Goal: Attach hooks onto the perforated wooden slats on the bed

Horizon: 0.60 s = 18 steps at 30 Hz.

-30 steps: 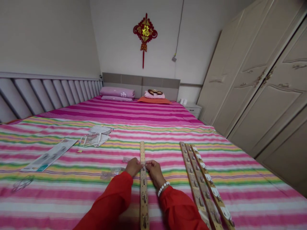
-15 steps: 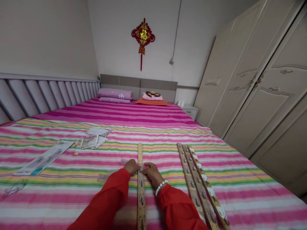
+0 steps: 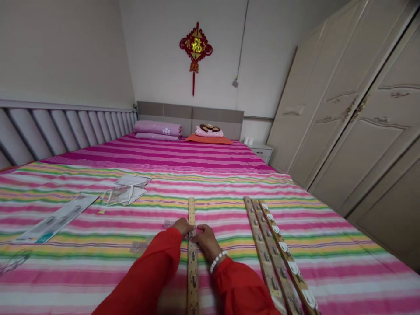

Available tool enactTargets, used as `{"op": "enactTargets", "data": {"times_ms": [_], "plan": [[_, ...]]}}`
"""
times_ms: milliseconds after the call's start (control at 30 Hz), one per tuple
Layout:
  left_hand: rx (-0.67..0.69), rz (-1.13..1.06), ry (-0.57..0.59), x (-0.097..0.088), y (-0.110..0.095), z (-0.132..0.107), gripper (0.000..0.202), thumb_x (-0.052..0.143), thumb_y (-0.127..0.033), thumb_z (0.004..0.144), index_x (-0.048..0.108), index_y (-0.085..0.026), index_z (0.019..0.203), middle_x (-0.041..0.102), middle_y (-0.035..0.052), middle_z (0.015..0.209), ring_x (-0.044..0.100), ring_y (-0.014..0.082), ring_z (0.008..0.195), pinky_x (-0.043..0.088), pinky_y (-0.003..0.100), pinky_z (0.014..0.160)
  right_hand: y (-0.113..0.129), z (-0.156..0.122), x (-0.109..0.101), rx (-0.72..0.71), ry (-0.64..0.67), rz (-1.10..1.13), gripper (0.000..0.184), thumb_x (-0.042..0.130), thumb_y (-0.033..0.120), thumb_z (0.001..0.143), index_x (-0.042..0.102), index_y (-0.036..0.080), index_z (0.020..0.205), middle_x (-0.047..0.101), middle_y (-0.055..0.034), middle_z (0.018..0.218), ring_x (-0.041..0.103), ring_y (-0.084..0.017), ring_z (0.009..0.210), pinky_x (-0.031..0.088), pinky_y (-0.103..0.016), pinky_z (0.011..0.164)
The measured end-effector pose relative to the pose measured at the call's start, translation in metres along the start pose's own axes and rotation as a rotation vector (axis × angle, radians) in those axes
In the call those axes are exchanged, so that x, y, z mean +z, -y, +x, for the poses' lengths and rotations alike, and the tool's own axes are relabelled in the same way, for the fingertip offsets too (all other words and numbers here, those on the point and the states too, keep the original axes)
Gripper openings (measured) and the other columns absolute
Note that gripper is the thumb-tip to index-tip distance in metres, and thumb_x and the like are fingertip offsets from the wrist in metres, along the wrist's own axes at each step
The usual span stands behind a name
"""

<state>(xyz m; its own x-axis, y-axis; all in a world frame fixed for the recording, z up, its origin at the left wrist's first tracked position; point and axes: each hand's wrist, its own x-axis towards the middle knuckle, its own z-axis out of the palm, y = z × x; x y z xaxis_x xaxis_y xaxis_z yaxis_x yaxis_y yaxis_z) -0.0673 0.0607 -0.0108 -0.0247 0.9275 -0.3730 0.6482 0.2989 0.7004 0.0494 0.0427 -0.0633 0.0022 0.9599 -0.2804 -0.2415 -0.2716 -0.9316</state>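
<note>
A narrow wooden strip [image 3: 193, 267] with holes and several small metal hooks lies lengthwise on the striped bed sheet in front of me. My left hand [image 3: 183, 226] comes from the left, fingertips closed at a small hook [image 3: 191, 235] on the strip. From the right, my right hand [image 3: 206, 239], wearing a white bead bracelet [image 3: 218, 260], pinches at the same hook; the fingers partly cover it. Left of the strip lie clear pads with small hooks, one clear pad [image 3: 168, 223] beside my left hand and another clear pad [image 3: 138, 247] nearer my forearm.
To the right, wooden strips [image 3: 274, 262] with hooks lie side by side, the outermost carrying white loops [image 3: 294, 267]. Flat packaging [image 3: 57, 218], several clear sheets [image 3: 126, 192] and thin wire [image 3: 15, 262] lie left. A wardrobe [image 3: 361, 144] stands beyond the bed's right side.
The view has shifted slightly. Both hands stay at the same hook on the strip, with the right fingers a little closer in over it.
</note>
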Motion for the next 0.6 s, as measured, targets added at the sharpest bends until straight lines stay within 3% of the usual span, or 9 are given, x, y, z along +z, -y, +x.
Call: {"op": "enactTargets", "data": {"times_ms": [300, 467, 600], "plan": [[0.031, -0.033, -0.004, 0.005, 0.012, 0.014, 0.04, 0.069, -0.032, 0.067, 0.047, -0.02, 0.036, 0.041, -0.0018, 0.031, 0.043, 0.0127, 0.039, 0.032, 0.026, 0.049, -0.011, 0.01, 0.009, -0.022, -0.114, -0.09, 0.044, 0.079, 0.011, 0.031, 0.057, 0.018, 0.069, 0.056, 0.0084, 0.045, 0.059, -0.016, 0.054, 0.041, -0.022, 0.048], [0.02, -0.125, 0.014, 0.004, 0.02, 0.01, 0.037, 0.062, -0.033, 0.074, 0.05, -0.02, 0.042, 0.042, -0.0015, 0.033, 0.041, 0.0123, 0.038, 0.032, 0.026, 0.049, -0.01, 0.006, 0.004, 0.003, -0.022, 0.038, 0.053, 0.08, 0.01, 0.025, 0.054, 0.019, 0.071, 0.055, 0.0105, 0.043, 0.057, -0.015, 0.048, 0.042, -0.024, 0.047], [0.008, -0.217, -0.017, 0.004, 0.021, 0.007, 0.033, 0.062, -0.027, 0.073, 0.048, -0.02, 0.044, 0.045, -0.0008, 0.035, 0.042, 0.0122, 0.036, 0.033, 0.027, 0.048, -0.002, 0.0, -0.002, 0.006, 0.051, 0.077, 0.046, 0.078, 0.01, 0.027, 0.056, 0.018, 0.066, 0.058, 0.008, 0.043, 0.058, -0.016, 0.049, 0.046, -0.027, 0.052]]}}
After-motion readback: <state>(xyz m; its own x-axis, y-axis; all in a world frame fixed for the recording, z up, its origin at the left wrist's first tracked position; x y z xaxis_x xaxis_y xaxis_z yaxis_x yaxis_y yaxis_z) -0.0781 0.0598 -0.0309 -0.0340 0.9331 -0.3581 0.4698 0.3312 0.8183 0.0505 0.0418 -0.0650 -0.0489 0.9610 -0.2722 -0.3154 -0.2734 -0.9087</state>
